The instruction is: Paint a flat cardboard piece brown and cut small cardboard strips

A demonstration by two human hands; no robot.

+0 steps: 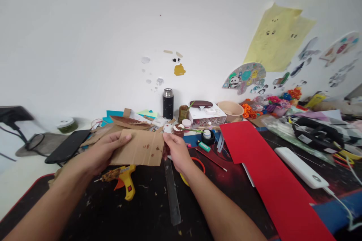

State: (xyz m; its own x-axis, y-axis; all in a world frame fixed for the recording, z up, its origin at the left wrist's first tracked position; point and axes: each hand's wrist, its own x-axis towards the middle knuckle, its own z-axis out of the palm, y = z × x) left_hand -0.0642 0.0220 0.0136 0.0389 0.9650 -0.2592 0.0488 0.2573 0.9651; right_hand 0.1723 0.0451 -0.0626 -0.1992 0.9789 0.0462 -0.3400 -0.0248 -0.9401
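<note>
A piece of brown cardboard (141,150) with small dark stains is held up between both hands, above the dark table. My left hand (109,148) grips its left side, thumb on the front face. The fingers of my right hand (175,150) pinch its upper right edge. Below the cardboard lies a yellow hot glue gun (126,181). A clear ruler (172,192) rests on the table under my right hand, and scissors with a red and yellow handle (200,163) are partly hidden behind my right wrist.
Red card (254,162) and a white power strip (302,167) lie on the right. A black bottle (167,104), a white box (206,115) and a beige bowl (231,110) stand near the wall. A phone (68,146) is at the left.
</note>
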